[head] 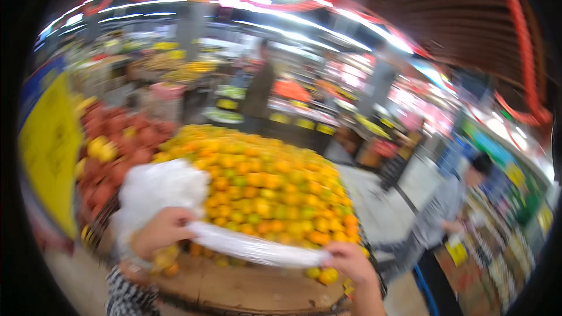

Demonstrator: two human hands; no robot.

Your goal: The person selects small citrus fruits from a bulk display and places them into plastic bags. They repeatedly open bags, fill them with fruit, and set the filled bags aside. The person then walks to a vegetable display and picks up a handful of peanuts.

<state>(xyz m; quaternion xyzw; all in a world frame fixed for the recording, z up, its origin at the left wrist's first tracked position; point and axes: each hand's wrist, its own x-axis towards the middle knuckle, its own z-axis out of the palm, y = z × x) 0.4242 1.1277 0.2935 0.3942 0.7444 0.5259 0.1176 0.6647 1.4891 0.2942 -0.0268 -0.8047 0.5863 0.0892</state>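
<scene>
A translucent plastic bag (pixel 259 248), gathered into a long strip, is stretched between my two hands. My left hand (pixel 162 230) pinches its left end, beside a white heap of plastic bags (pixel 162 184). At the other end, my right hand (pixel 351 261) grips the strip between thumb and fingers. Behind the strip rises a large pile of orange and greenish-yellow citrus fruit (pixel 263 184). Below my left wrist is a small bag of fruit (pixel 166 261), blurred; whether it hangs from the wrist or lies on the board I cannot tell.
A brown board (pixel 250 285) edges the stand in front of me. Reddish wrapped fruit (pixel 114 136) and a yellow sign (pixel 50 153) are on the left. To the right, a person in grey (pixel 434 215) bends beside another stall (pixel 478 250). Pale floor tiles (pixel 373 197) lie between.
</scene>
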